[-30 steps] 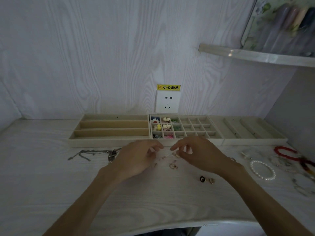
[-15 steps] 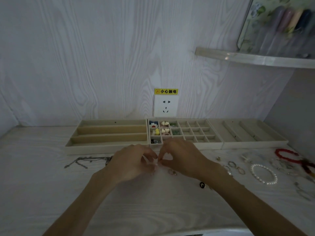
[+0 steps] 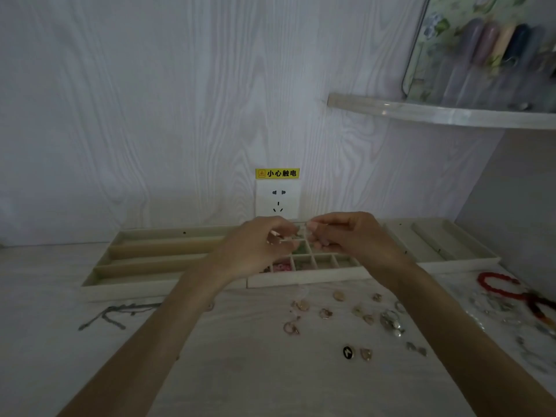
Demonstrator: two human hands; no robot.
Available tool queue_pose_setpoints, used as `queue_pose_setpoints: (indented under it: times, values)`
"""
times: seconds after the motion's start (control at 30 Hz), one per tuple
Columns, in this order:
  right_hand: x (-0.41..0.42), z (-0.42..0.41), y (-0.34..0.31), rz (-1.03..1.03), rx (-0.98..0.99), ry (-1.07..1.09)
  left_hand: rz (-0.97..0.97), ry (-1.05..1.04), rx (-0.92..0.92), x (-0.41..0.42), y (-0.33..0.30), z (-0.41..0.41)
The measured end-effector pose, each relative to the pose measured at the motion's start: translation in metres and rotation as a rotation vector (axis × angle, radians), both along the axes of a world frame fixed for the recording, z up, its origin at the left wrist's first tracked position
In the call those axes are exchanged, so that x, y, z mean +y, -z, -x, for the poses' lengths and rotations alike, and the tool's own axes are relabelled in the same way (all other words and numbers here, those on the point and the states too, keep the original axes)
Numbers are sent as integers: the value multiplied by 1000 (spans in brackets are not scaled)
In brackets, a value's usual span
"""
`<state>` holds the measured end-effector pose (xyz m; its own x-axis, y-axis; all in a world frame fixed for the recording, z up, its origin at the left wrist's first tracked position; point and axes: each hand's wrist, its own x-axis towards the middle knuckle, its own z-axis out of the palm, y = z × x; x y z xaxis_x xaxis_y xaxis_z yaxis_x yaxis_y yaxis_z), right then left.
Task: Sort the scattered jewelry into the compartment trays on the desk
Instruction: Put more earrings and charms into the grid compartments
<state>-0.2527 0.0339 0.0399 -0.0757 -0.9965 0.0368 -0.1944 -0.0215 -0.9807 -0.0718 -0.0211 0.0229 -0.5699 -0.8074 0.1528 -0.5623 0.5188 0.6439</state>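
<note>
Loose rings and charms (image 3: 326, 313) lie scattered just in front of the grid tray (image 3: 310, 276); above that tray, left hand (image 3: 255, 251) and right hand (image 3: 349, 236) pinch something tiny, unidentifiable; likely mid-placement; next, release over a free cell.

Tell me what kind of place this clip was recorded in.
Probably a home desk nook: a pale wood-grain desk against a matching wall with a socket, jewelry trays, and a clear shelf above.
</note>
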Motion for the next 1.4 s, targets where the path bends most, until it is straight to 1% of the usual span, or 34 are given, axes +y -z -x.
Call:
queue_pose_setpoints:
  times: [0.07,0.1,0.23,0.33,0.43,0.5,0.57,0.67,0.73,0.8,0.9,1.0,1.17,1.27,1.4]
  values:
    - [-4,10,-1,1,39,0,-38,74,-105,-11,0,13]
    - [-6,14,-1,-7,66,-4,-41,102,-110,-14,2,21]
    - [-13,27,6,-32,130,20,30,111,15,-21,12,46]
    - [-16,35,14,-38,166,99,52,111,-35,-27,20,52]
    - [-19,43,23,-14,187,191,30,127,3,-34,26,57]
    - [-21,46,29,1,168,213,11,125,24,-36,30,61]
    - [-21,47,34,5,96,214,13,118,35,-37,35,63]
    - [-21,50,39,-35,28,178,4,67,57,-41,40,65]
    - [-21,52,40,-44,36,134,5,44,70,-44,40,65]
    - [-22,51,40,-22,113,121,-27,35,86,-46,40,63]
    - [-24,45,40,39,250,157,-54,4,115,-49,40,58]
    - [-24,40,43,96,309,181,-45,-11,83,-51,40,55]
    - [-24,42,51,140,548,198,-98,-28,46,-49,39,54]
    - [-23,45,53,140,545,184,-95,-36,54,-47,40,56]
    - [-23,46,53,151,542,183,-21,-44,35,-44,42,58]
